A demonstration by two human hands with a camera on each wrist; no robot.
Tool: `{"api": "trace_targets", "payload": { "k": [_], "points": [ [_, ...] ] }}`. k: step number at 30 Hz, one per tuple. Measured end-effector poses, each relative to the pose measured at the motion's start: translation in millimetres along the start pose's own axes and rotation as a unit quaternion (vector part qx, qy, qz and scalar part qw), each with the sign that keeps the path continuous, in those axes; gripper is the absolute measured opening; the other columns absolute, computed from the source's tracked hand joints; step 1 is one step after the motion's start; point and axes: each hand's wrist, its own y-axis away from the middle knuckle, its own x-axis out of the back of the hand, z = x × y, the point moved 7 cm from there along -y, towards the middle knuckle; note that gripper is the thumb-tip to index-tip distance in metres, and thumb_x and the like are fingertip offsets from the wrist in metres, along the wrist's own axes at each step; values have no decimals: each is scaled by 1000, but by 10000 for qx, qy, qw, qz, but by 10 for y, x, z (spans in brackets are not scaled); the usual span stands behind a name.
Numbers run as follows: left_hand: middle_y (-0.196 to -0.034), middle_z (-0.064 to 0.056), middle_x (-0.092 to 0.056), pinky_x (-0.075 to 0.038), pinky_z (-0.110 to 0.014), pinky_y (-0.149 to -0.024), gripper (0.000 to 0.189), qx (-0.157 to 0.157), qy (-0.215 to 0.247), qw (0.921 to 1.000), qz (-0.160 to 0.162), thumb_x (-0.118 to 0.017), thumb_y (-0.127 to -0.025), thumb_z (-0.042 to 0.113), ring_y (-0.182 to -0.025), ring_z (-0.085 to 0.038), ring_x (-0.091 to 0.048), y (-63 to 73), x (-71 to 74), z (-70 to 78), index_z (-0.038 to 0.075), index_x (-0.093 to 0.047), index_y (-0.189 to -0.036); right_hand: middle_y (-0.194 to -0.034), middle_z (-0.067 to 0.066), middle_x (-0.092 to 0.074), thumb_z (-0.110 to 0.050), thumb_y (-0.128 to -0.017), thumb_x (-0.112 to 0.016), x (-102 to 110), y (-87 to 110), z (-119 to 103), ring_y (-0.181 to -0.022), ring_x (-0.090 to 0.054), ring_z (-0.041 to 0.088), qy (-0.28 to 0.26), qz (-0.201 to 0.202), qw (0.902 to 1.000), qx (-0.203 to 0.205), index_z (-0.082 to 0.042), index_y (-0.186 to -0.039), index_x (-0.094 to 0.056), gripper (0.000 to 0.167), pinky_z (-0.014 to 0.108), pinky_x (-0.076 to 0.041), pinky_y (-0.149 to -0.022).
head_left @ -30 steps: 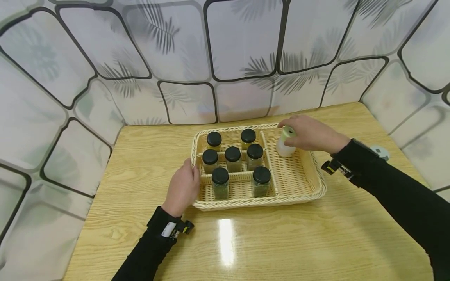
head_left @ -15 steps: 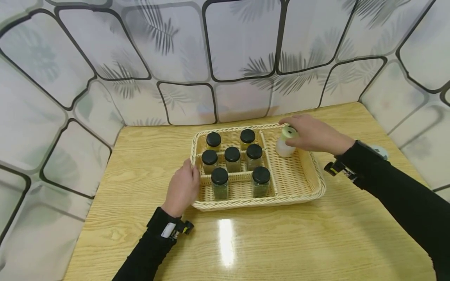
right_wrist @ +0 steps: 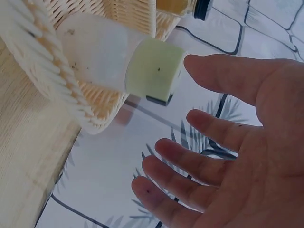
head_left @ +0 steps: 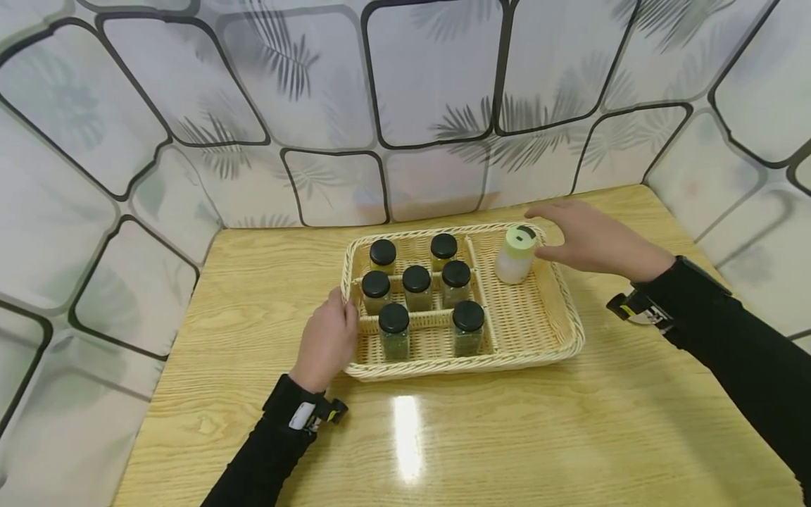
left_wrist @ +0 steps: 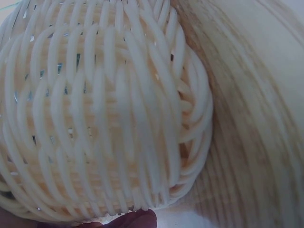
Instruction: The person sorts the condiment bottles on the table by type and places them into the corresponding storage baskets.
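Note:
A wicker basket (head_left: 532, 359) with compartments rests on the table. My left hand (head_left: 324, 341) holds its left end; in the left wrist view the woven wall (left_wrist: 104, 109) fills most of the picture, with a fingertip (left_wrist: 140, 219) below it. A whitish bottle (head_left: 514, 266) with a pale green lid stands upright in the back of the right-hand compartment. Just right of it, my right hand (head_left: 589, 236) is apart from the bottle, fingers spread and holding nothing. The right wrist view shows the thumb (right_wrist: 213, 71) close to the lid (right_wrist: 154, 69).
Several glass jars with black lids, such as a front jar (head_left: 467, 327), stand in the basket's left compartments. The wooden table (head_left: 253, 282) meets a patterned cloth backdrop (head_left: 437, 77) at the back and sides. A pale round object (head_left: 638, 317) lies partly hidden behind the right wrist.
My right hand has let go of the bottle and drawn back to the right, its fingers spreading. The bottle stays standing in the compartment. My left hand keeps its place on the basket.

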Motion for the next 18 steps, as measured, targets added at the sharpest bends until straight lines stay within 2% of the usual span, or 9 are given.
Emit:
{"api": "trace_targets", "payload": {
  "k": [13, 18],
  "points": [
    [-74, -10, -53, -42, -36, -55, 34, -43, 5, 10000, 9, -37, -108, 22, -63, -23, -55, -1, 8, 14, -3, -52, -125, -146, 25, -48, -29, -96, -68, 105, 274, 241, -137, -39, 47, -47, -49, 9987, -504, -5, -145, -49, 58, 62, -33, -108],
    [-72, -9, -51, -39, -34, -52, 34, 2, 52, 10000, -32, -36, -109, 23, -60, -22, -53, -3, -1, -6, -3, -52, -125, -145, 25, -48, -35, -98, -65, 82, 372, 351, -132, -45, 45, -128, -109, 9973, -718, -7, -146, -49, 58, 61, -39, -101]
  ]
}}
